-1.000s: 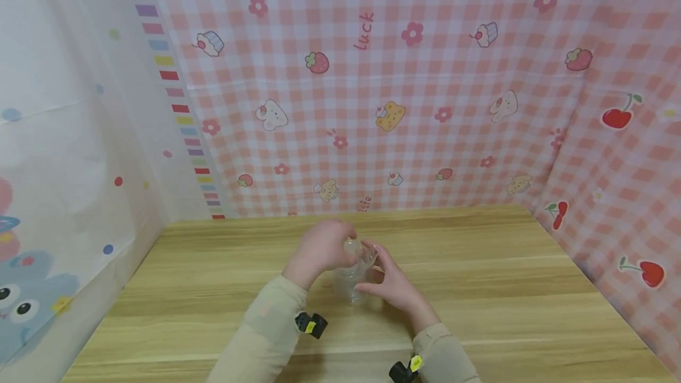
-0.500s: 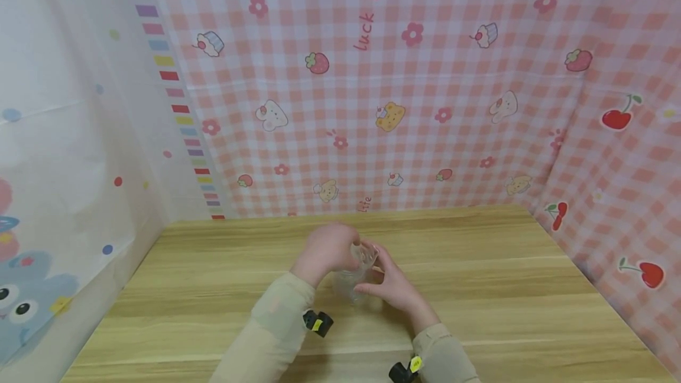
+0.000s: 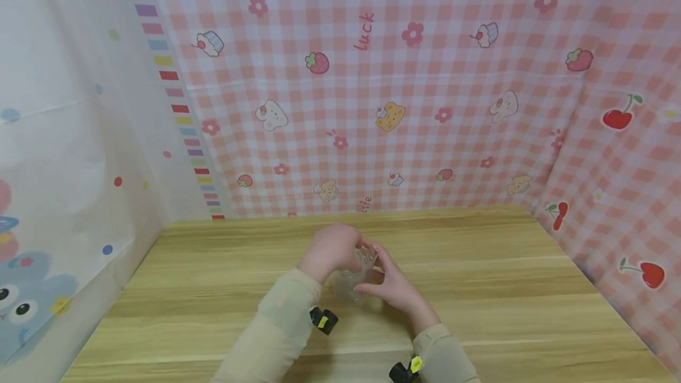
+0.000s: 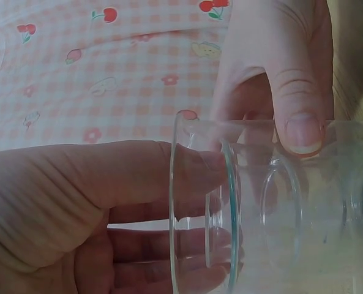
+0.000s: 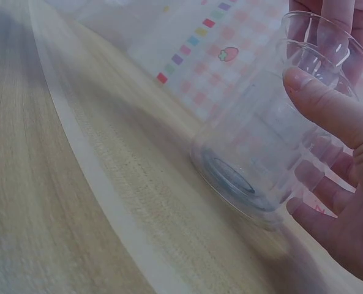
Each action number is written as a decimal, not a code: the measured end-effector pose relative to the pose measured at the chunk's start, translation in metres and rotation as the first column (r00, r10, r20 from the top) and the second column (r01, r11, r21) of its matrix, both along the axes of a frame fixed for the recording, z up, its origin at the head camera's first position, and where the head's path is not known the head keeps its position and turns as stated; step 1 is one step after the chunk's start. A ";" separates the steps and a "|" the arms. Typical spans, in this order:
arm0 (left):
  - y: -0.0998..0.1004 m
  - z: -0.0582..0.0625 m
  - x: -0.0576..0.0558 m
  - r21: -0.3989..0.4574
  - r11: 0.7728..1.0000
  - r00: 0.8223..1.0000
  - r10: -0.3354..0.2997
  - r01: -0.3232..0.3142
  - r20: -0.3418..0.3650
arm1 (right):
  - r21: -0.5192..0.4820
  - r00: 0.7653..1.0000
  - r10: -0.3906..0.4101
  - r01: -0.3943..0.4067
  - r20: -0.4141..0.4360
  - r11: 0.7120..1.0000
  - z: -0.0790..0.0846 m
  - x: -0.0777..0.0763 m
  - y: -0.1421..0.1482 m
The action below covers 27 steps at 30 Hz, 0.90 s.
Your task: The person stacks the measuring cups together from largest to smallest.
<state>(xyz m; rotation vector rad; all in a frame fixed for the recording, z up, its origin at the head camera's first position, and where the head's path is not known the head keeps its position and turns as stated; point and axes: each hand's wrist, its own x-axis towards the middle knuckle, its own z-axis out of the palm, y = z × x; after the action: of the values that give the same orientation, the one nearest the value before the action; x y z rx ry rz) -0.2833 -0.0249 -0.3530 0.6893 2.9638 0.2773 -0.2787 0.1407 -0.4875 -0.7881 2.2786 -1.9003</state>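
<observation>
A clear cup [image 3: 347,287] stands on the table, its mouth tilted slightly toward the right. My right hand [image 3: 395,283] holds it around the side; the thumb [image 5: 319,98] and fingers curve about the wall in the right wrist view. My left hand [image 3: 334,248] reaches into the mouth from above. Through the clear wall, its thumb [image 4: 132,168] and fingertips show at a clear round piece with a greenish ring edge [image 4: 232,202]. Reflections hide whether this piece is a lid or a second cup. More rings and a bluish round base [image 5: 233,174] show lower down.
The wood-grain table [image 3: 479,300] spreads around both hands. A pink checked cloth [image 3: 340,87] hangs behind it, and a white printed sheet [image 3: 80,152] hangs at the left. Each sleeve carries a small black camera [image 3: 323,319].
My left hand has shifted right and slightly down toward the cup. A round clear piece that showed at its fingertips has gone lower into the mouth. The right hand stays in place.
</observation>
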 end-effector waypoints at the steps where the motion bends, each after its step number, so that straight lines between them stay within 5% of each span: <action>1: 0.000 0.000 0.000 -0.005 1.000 1.000 0.000 0.000 0.001 | -0.001 1.000 -0.001 0.001 0.000 1.000 0.000 0.000 0.000; 14: 0.006 0.002 0.000 -0.020 1.000 0.999 0.014 -0.013 0.039 | -0.004 1.000 0.001 -0.001 -0.027 1.000 -0.001 -0.001 -0.001; 27: 0.011 -0.004 0.000 -0.094 0.996 1.000 -0.007 0.006 -0.013 | -0.021 1.000 0.008 -0.008 -0.016 1.000 -0.001 0.000 -0.001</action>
<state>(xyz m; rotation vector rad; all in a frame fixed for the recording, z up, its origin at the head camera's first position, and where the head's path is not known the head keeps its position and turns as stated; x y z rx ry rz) -0.2834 -0.0140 -0.3568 0.6925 2.9643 0.1316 -0.2790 0.1394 -0.4882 -0.8166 2.2648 -1.9245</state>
